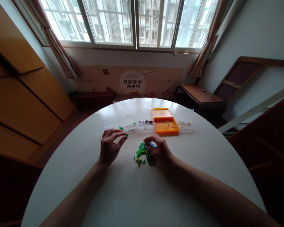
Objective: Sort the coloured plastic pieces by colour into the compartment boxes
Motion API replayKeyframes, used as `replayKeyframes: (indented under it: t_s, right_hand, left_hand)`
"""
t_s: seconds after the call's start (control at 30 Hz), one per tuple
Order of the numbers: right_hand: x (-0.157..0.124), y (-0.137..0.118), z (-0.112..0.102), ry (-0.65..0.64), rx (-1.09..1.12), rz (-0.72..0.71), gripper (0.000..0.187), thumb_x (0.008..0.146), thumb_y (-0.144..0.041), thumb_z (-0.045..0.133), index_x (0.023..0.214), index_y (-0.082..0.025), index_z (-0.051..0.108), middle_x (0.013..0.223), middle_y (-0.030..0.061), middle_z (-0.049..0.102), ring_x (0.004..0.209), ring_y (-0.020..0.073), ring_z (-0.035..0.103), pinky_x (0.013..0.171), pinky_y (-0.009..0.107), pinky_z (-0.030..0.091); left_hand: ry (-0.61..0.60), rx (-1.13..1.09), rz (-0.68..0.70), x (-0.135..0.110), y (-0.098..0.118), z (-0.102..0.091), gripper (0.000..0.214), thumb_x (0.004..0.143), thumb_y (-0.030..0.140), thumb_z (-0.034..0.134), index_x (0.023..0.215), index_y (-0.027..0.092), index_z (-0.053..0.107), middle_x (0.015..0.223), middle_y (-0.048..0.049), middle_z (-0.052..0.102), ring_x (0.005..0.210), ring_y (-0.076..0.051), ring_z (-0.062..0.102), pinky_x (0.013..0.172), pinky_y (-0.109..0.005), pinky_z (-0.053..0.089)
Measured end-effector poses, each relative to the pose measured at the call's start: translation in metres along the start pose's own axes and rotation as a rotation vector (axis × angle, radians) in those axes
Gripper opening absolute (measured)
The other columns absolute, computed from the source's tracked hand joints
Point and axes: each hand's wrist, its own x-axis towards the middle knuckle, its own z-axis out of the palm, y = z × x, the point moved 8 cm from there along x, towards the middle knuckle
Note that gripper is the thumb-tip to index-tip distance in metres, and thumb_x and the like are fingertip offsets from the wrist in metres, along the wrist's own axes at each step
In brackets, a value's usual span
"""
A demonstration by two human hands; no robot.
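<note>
My left hand [110, 145] is raised left of the pile, thumb and forefinger pinching a small green building brick [127, 135]. My right hand [161, 148] reaches over the right side of a loose pile of small bricks [141, 152], mostly green with some blue, dark and yellowish ones. Its thumb and forefinger come together at the blue bricks [150, 144]; whether a piece sits between the tips is too small to make out. Just beyond my left fingertips stands a clear box [130, 126] with a green piece in it.
Along the table's [123, 195] far side stand a clear box with dark pieces [146, 125], an open orange box [167, 126] with pale pieces, and a clear box with yellow pieces [185, 124]. Another clear lidded box [111, 122] is at left. A wooden chair [201, 93] stands behind.
</note>
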Motion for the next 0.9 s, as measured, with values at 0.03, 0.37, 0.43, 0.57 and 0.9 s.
replayKeyframes:
  t_s: [0.03,0.37,0.43,0.57,0.9]
  right_hand:
    - [0.0,-0.001,0.001,-0.009,-0.015,-0.012,0.013,0.08,-0.011,0.06,0.088,-0.02,0.066,0.084,0.0042,0.068,0.083,0.0189,0.061,0.077,0.032,0.049]
    - [0.002,-0.001,-0.005,-0.006,-0.104,-0.023,0.017,0.078,-0.008,0.058,0.087,-0.02,0.067,0.084,0.0042,0.067,0.083,0.0199,0.058,0.079,0.034,0.046]
    - [0.002,0.002,-0.007,-0.01,-0.123,-0.006,0.021,0.074,-0.005,0.057,0.084,-0.02,0.067,0.085,0.0041,0.066,0.085,0.0201,0.058,0.081,0.035,0.046]
    - [0.003,0.003,-0.007,-0.095,-0.152,-0.008,0.023,0.066,-0.002,0.059,0.076,-0.021,0.067,0.088,0.0028,0.066,0.087,0.0202,0.057,0.084,0.036,0.044]
    - [-0.002,-0.008,0.011,-0.302,-0.386,-0.129,0.011,0.068,-0.02,0.07,0.077,-0.019,0.065,0.091,0.0054,0.063,0.088,0.0213,0.053,0.08,0.036,0.04]
  left_hand:
    - [0.033,0.036,-0.054,0.0,-0.012,-0.003,0.009,0.082,0.031,0.067,0.084,0.023,0.071,0.088,-0.003,0.067,0.09,-0.02,0.058,0.084,-0.037,0.048]
    - [0.18,0.241,-0.264,-0.004,-0.056,-0.025,0.025,0.082,0.04,0.064,0.093,0.019,0.071,0.095,-0.0084,0.067,0.095,-0.026,0.058,0.091,-0.044,0.044]
    - [0.185,0.233,-0.244,-0.003,-0.046,-0.025,0.022,0.083,0.039,0.063,0.089,0.019,0.071,0.094,-0.0076,0.067,0.094,-0.025,0.059,0.09,-0.043,0.044]
    - [0.152,0.214,-0.167,-0.001,-0.024,-0.02,0.018,0.084,0.035,0.061,0.084,0.019,0.07,0.091,-0.0062,0.066,0.091,-0.024,0.058,0.087,-0.042,0.045]
    - [0.036,0.17,-0.04,-0.002,0.004,-0.01,0.01,0.084,0.029,0.062,0.086,0.021,0.069,0.093,-0.0046,0.065,0.095,-0.023,0.055,0.087,-0.041,0.044]
